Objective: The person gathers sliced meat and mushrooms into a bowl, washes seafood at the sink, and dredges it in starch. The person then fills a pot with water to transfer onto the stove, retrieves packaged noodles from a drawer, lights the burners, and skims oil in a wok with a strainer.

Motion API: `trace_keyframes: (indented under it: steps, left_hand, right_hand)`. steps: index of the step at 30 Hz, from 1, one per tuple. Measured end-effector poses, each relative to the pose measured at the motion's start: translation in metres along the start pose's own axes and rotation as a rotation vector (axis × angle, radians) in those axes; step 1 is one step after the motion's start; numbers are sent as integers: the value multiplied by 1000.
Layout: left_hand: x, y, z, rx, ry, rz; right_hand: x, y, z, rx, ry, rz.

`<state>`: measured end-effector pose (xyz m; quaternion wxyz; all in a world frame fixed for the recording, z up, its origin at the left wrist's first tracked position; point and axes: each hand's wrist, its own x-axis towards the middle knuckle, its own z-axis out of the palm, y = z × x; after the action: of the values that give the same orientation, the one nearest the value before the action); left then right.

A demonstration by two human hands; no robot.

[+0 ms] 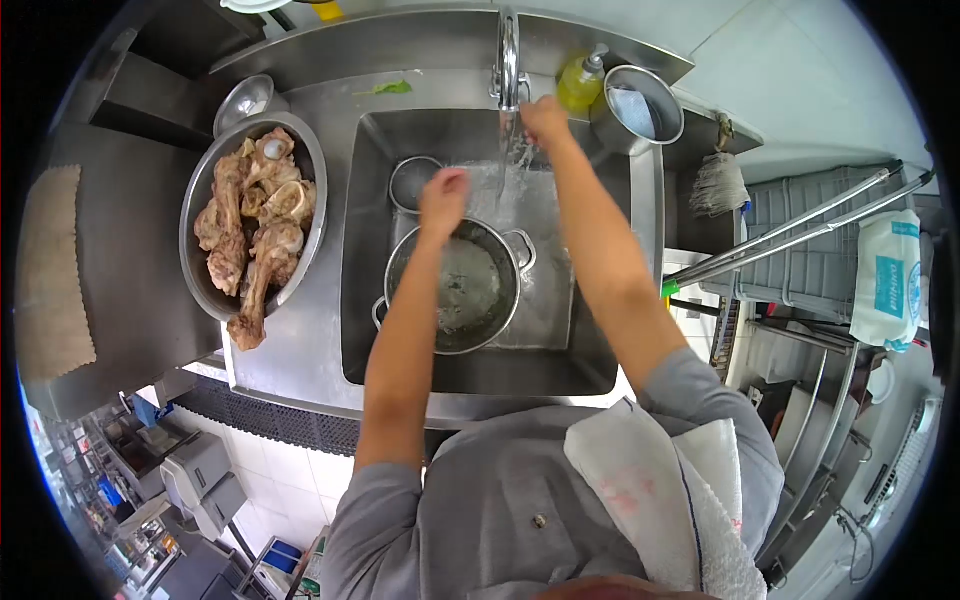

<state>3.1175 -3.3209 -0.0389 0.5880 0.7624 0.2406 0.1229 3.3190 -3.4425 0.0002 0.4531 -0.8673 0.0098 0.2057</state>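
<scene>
Pot (pixel 514 290) in sink (pixel 545 332) | left hand (pixel 441 205) near rim | right hand (pixel 545 122) beside faucet (pixel 509 60) | fingers (pixel 452 178) apart/together: can't tell

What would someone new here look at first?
Probably the big meaty bones, piled in a metal bowl left of the sink, one poking over its edge. Next, maybe the two-handled pot of liquid inside the sink, then the bright yellow pump bottle at the back, right of the tap.
</scene>
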Motion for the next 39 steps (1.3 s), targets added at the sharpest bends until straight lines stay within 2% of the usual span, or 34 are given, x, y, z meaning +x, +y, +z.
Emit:
trace_keyframes:
  steps: [1,2,3,4,5,6,7,9,11,12,13,14,16,18,19,22,29,32,34,35,37,39]
  left_hand:
    - [-9,-13,-22,99,83,106]
    - [-22,-21,-48,243,133,74]
    - [-40,-21,-73,302,170,25]
    - [-56,-38,-96,487,237,18]
    - [-80,-40,-113,477,295,-60]
    - [-100,-45,-128,517,257,-133]
    - [-121,-55,-134,570,278,-188]
    - [-150,-63,-135,614,310,-238]
    - [-174,-61,-133,191,231,-780]
    - [-178,-69,-135,185,246,-778]
    - [-183,-84,-138,-271,231,-893]
    - [-187,-95,-140,-735,203,-974]
    - [-189,-92,-135,-806,170,-902]
    - [-188,-76,-117,-566,254,-876]
    - [-190,-61,-108,-587,378,-897]
    - [-200,-56,-97,-580,369,-872]
    - [-224,-10,-81,-608,375,-801]
    - [-228,1,-86,-531,366,-796]
    - [-234,3,-91,-543,380,-789]
    - [-239,13,-95,-513,369,-760]
    - [-250,37,-105,-491,352,-733]
    - [-259,63,-116,-520,307,-585]
  right_hand:
    - [18,-4,-3,183,-140,48]
    - [34,-7,-4,366,-281,97]
    - [48,-17,-8,504,-297,59]
    - [53,-25,-13,640,-315,27]
    - [47,-32,-17,734,-308,33]
    - [44,-35,-17,826,-300,35]
    - [31,-24,-9,817,-320,54]
    - [-1,2,-3,660,-105,-204]
    - [-18,60,4,-37,-136,-206]
    - [-14,132,30,-356,-124,-394]
    - [-46,157,41,-529,-267,-266]
    - [-92,158,45,-529,-354,-73]
    - [-138,165,48,382,-383,350]
    - [-128,181,48,454,-400,341]
    - [-122,185,47,527,-405,335]
    - [-111,179,52,711,-333,327]
    - [-117,163,29,645,-378,459]
    - [-113,159,17,542,-319,415]
    - [-104,169,1,514,-539,277]
    - [-152,116,-18,553,-453,263]
    - [-157,101,-31,554,-408,208]
    - [-169,81,-51,566,-369,90]
